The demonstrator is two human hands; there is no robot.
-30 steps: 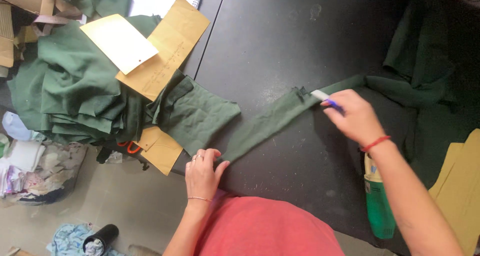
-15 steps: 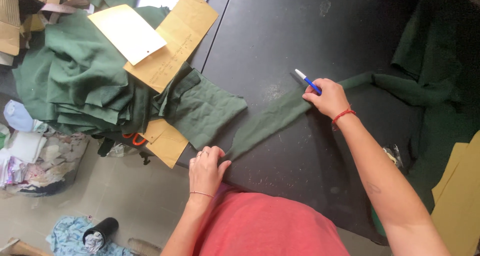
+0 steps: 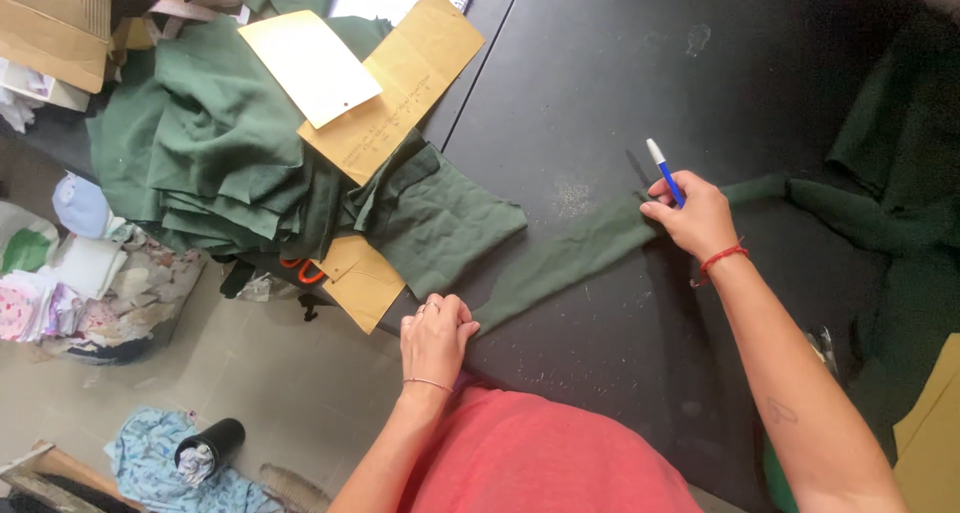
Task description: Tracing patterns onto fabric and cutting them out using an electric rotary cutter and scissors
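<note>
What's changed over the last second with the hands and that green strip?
The right hand, holding the blue pen, has slid leftward along the green fabric strip, toward the left hand. The pen now points up and away. The left hand stays pinning the strip's near end at the table edge; the fabric pile is unchanged.

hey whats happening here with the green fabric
A person in a red top stretches a long green fabric strip flat across a black table. The left hand pins the strip's near end at the table edge; the right hand, holding a blue and white pen, presses down farther along it. A pile of green fabric with tan paper patterns on top sits to the left.
</note>
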